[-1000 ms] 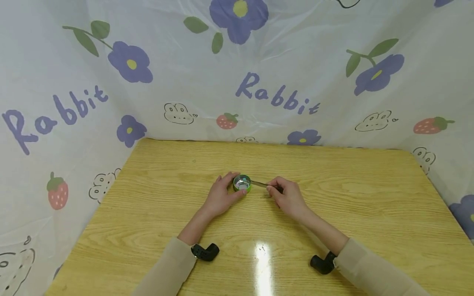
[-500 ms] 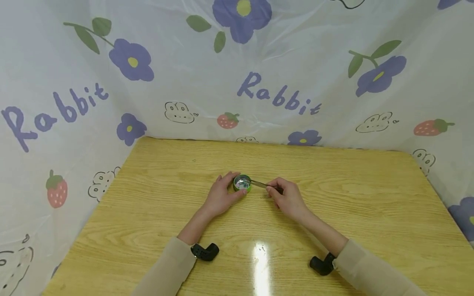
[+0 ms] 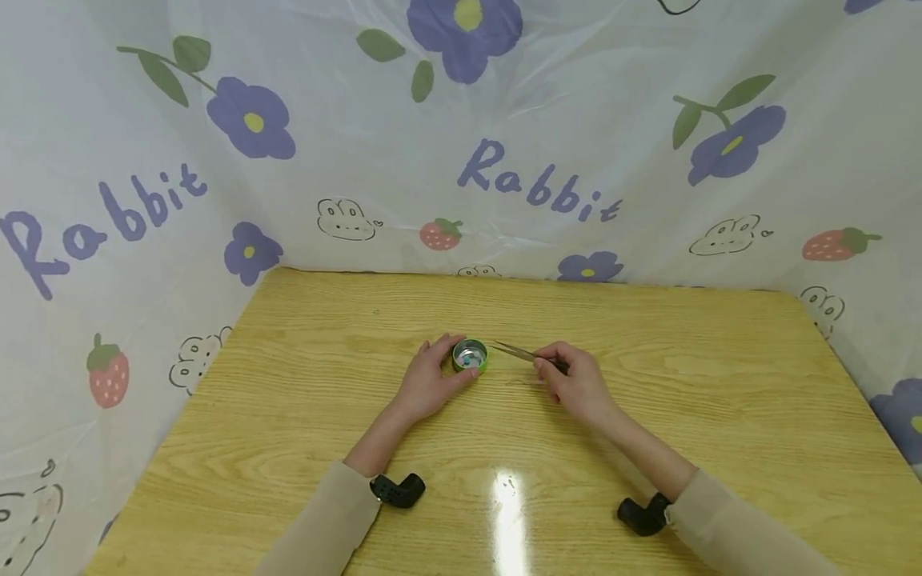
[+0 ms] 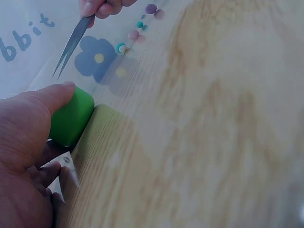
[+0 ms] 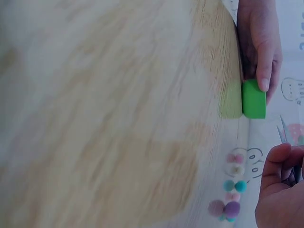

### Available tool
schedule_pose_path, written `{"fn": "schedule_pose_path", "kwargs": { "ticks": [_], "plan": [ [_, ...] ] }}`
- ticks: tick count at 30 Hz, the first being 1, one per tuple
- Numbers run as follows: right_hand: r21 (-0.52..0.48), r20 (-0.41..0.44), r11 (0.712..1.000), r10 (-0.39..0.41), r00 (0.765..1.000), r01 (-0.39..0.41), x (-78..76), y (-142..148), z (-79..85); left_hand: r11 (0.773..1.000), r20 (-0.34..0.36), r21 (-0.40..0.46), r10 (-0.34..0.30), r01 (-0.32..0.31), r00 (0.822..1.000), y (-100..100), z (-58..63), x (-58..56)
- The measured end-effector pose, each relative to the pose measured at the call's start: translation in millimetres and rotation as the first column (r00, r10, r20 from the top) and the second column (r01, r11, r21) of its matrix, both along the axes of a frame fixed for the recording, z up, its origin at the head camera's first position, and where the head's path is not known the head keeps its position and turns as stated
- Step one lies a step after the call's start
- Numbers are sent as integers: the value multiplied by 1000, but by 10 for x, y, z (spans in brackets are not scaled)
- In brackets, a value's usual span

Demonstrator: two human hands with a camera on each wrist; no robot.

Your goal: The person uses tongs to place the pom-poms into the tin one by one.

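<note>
The tweezers (image 4: pixel 79 33) have withdrawn from the green tin (image 4: pixel 78 116); their parted tips, visibly unloaded, now stand just beside it, suggesting a completed release. Right hand (image 3: pixel 579 386): grip pinched on the tweezers. Left hand (image 3: pixel 428 381): grip closed around the tin, on the worktop (image 3: pixel 252 448).
</note>
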State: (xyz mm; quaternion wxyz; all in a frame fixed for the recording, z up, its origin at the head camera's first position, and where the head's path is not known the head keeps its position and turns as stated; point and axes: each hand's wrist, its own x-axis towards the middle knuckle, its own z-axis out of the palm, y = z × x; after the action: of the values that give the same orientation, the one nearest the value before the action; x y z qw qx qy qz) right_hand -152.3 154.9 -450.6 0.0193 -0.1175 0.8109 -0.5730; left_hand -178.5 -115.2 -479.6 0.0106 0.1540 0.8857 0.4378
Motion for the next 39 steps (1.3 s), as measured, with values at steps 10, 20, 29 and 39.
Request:
{"fn": "schedule_pose_path", "kwargs": {
  "ticks": [10,20,29,39],
  "plan": [
    [39,-10,998,-52,999,52,59,271,-1,1000,-1,-2,-4,4,1000,10,1,-4],
    [86,35,992,-93,995,90,142,556,11,1000,16,8,3,-3,1000,30,27,11],
    [88,35,992,-94,995,91,193,738,-35,999,76,6,39,-39,996,13,23,19],
    [160,40,975,-161,986,152,241,844,-47,999,71,20,32,-34,997,26,35,18]
  ]
}}
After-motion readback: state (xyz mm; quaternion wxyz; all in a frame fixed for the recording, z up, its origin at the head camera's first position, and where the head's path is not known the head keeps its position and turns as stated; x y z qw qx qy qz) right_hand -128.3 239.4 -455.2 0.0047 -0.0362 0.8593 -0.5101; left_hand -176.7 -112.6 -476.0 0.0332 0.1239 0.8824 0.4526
